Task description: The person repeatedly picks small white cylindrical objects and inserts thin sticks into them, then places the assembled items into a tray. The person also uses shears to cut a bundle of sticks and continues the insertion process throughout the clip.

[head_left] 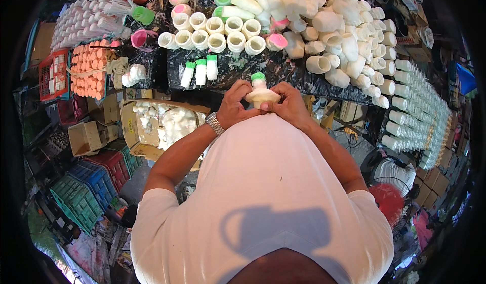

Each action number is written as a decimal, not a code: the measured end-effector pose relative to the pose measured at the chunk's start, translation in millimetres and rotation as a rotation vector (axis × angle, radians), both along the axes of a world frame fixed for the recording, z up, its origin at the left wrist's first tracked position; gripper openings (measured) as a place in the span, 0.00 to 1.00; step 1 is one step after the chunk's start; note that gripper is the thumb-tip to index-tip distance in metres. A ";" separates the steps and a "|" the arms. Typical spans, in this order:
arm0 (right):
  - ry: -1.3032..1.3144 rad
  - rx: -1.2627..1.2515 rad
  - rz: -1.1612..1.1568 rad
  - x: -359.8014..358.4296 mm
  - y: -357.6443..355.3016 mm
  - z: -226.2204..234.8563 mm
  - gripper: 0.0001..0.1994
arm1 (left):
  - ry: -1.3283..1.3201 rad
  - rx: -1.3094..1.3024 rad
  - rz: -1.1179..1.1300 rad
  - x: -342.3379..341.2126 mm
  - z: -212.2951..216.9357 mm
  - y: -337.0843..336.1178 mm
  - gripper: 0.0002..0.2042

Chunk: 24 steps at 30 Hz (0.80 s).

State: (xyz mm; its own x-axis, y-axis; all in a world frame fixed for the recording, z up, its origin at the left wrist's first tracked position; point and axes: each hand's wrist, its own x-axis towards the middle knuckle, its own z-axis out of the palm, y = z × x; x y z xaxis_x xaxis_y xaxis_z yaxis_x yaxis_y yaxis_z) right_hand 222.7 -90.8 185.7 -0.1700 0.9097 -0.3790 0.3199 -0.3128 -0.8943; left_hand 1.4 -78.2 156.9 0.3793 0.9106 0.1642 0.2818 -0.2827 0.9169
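Observation:
At the near edge of the black-covered table, my left hand (pixel 234 103) and my right hand (pixel 291 105) close on opposite sides of a cream, rubber-like mould (pixel 263 97) with a flared, folded-back rim. A white piece with a green top (pixel 258 79) stands up out of its middle. My fingers and thumbs press at the rim and lower part. Just beyond my left hand, three white pieces with green tops (pixel 200 71) lie side by side. Several open cream moulds (pixel 216 42) stand in rows behind them. My body hides part of the lower side.
A large heap of cream moulds (pixel 331 36) covers the table's right side, beside rows of clear-wrapped white pieces (pixel 417 114). Orange pieces (pixel 90 74) fill a crate at left. An open cardboard box (pixel 132 127) with white lumps sits below. Plastic crates (pixel 76 200) stand lower left.

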 end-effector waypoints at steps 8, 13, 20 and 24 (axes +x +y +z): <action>0.003 -0.102 -0.109 -8.7 3.8 -16.5 0.18 | 0.024 -0.526 0.056 5.8 -4.6 3.7 0.22; -0.104 0.150 0.165 -3.8 15.8 -14.9 0.22 | 0.081 -0.206 0.054 8.3 -54.4 -12.7 0.20; -0.182 0.457 0.218 -1.3 11.9 -76.4 0.21 | 0.130 -0.098 0.116 14.0 -72.8 -15.3 0.18; -0.082 0.171 0.170 -5.1 33.6 -70.4 0.21 | 0.174 -0.192 0.171 16.2 -68.7 -0.9 0.14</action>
State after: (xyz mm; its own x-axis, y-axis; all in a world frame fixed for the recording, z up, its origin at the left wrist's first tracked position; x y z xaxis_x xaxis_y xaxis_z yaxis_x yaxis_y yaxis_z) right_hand 217.7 -57.2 115.3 -0.3014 0.9227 -0.2404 0.4283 -0.0942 -0.8987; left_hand 17.6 -79.1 88.1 0.2249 0.9718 -0.0713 0.4677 -0.0435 0.8828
